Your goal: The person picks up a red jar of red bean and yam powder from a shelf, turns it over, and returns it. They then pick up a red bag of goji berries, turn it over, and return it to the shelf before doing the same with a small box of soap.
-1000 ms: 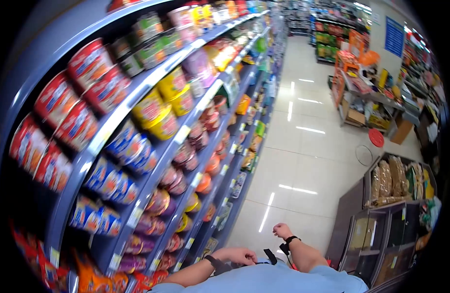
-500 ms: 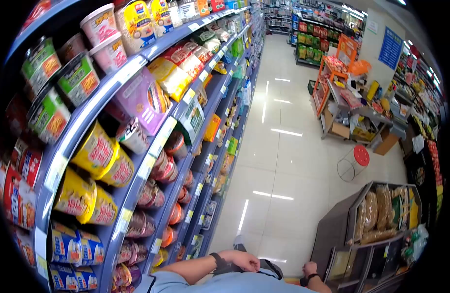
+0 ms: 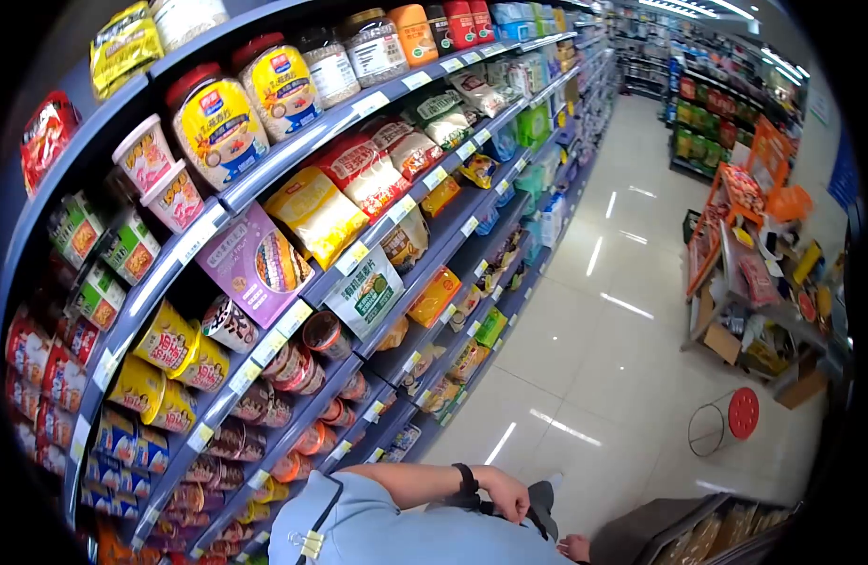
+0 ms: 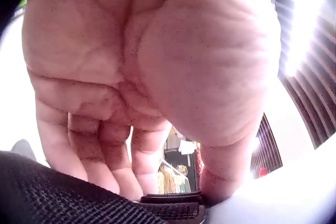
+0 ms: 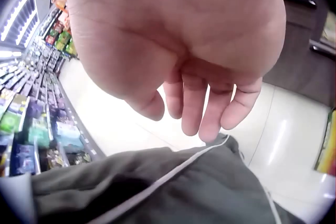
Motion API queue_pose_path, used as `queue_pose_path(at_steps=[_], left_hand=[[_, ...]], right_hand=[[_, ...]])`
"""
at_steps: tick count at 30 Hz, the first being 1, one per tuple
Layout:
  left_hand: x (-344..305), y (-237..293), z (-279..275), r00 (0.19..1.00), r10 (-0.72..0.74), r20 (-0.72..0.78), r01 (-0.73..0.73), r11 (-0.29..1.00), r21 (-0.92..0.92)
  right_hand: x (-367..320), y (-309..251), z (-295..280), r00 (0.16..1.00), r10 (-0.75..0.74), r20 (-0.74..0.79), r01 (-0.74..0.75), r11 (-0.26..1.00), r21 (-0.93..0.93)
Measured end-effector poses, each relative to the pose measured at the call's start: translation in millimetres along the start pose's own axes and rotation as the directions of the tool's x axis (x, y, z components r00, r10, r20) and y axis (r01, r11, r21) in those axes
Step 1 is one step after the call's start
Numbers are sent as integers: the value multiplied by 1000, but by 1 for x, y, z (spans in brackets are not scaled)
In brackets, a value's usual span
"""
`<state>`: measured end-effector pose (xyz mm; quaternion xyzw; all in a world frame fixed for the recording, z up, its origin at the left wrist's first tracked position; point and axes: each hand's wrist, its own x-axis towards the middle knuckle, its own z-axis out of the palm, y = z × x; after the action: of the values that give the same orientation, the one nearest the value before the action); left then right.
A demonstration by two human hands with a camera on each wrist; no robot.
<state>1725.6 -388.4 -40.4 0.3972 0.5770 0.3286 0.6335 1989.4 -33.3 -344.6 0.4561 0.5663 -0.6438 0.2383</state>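
Note:
My left hand (image 3: 506, 493), a black band round its wrist, hangs palm-in before the light blue shirt (image 3: 406, 529), its fingers loosely bent. In the left wrist view black woven fabric (image 4: 63, 192) and a short black strap (image 4: 170, 198) cover its fingertips. My right hand (image 3: 574, 547) is low at the bottom of the head view; the right wrist view has its fingers relaxed and nothing between them, above dark grey trousers (image 5: 152, 182) with a pale stripe. Nearest the left arm, a shelf (image 3: 363, 254) carries cup noodles (image 3: 166, 336), yellow-labelled jars (image 3: 219, 125) and a purple bag (image 3: 255, 264).
Shelving runs along the left side, with a pale tiled aisle (image 3: 585, 330) beside it. A red-topped stool (image 3: 744, 413) stands in the aisle. Further right is a cluttered table (image 3: 749, 282) with an orange rack. A dark display case (image 3: 679, 537) fills the lower right.
The head view has turned toward the shelves, bringing jars and bags into fuller view. The right hand has swung back and down beside the body; the left hand stays in front.

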Motion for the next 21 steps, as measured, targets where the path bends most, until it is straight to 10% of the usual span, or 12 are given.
queue_pose_path(at_steps=[3, 5, 6, 9, 14, 21], left_hand=[[19, 60, -43, 998, -36, -56, 34, 998, -45], [43, 63, -72, 995, 8, -103, -11, 1000, -21], [57, 64, -83, 990, 52, -134, -51, 999, 11], [63, 106, -118, 987, -31, -157, 18, 997, -80], [96, 113, -188, 988, -25, -150, 22, 1000, -22], [124, 123, -310, 994, -76, -84, 72, 996, -48]], right_hand=[[115, -52, -85, 919, -13, 394, 94, 978, -186], [134, -118, -93, 919, -362, 156, 385, 738, -554], [129, -169, -93, 988, -149, -45, 141, 981, -133], [136, -300, -100, 956, -290, 34, 277, 865, -417], [150, -456, -74, 878, -478, 1, 462, 847, -264], [176, -516, -56, 894, -434, 111, 433, 772, -466]])
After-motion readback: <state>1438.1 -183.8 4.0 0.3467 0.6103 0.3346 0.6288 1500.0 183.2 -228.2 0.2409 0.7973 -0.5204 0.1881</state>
